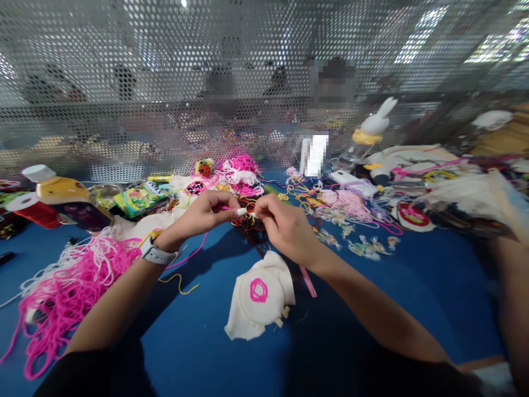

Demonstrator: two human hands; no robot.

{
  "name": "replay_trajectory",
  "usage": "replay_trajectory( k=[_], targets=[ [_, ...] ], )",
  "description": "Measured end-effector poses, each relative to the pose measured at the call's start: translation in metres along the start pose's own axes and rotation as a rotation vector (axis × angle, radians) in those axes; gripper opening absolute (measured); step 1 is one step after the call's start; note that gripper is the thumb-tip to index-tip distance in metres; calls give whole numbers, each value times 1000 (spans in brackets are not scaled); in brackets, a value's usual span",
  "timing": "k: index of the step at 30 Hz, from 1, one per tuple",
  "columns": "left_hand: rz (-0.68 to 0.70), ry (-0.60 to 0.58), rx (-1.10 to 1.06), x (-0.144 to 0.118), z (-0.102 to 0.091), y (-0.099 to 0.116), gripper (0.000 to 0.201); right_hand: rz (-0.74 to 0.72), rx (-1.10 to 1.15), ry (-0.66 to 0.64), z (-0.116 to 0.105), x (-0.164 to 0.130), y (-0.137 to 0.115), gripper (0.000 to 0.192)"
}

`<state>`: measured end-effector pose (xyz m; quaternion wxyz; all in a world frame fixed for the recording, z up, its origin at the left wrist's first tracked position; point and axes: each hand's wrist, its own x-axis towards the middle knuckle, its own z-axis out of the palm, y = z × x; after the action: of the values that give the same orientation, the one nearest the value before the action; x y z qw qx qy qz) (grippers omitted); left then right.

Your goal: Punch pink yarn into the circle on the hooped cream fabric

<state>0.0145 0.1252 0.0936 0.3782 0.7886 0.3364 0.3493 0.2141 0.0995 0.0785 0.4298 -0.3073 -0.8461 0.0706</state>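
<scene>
White piece [241,212]: one, in left hand [209,209]; hooped cloth [264,312]: one.

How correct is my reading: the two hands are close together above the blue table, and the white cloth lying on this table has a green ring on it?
One detail is wrong: the ring is pink, not green, as the head view shows. The left hand and right hand are close together above the blue table, where the white cloth lies.

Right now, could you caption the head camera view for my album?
Left hand and right hand close together over a blue table, with pink yarn and hooped white cloth.
</scene>
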Motion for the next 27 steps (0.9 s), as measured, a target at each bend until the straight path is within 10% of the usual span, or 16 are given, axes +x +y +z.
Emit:
replay_trajectory(
  k=[12, 27],
  targets=[
    [105, 124, 198, -3, -1, 1, 24, 165, 87, 34, -3, 3, -1, 18],
    [-153, -60, 682, -16, -91, -22, 26, 271, 108, -66, -8, 7, 18, 14]
  ],
)
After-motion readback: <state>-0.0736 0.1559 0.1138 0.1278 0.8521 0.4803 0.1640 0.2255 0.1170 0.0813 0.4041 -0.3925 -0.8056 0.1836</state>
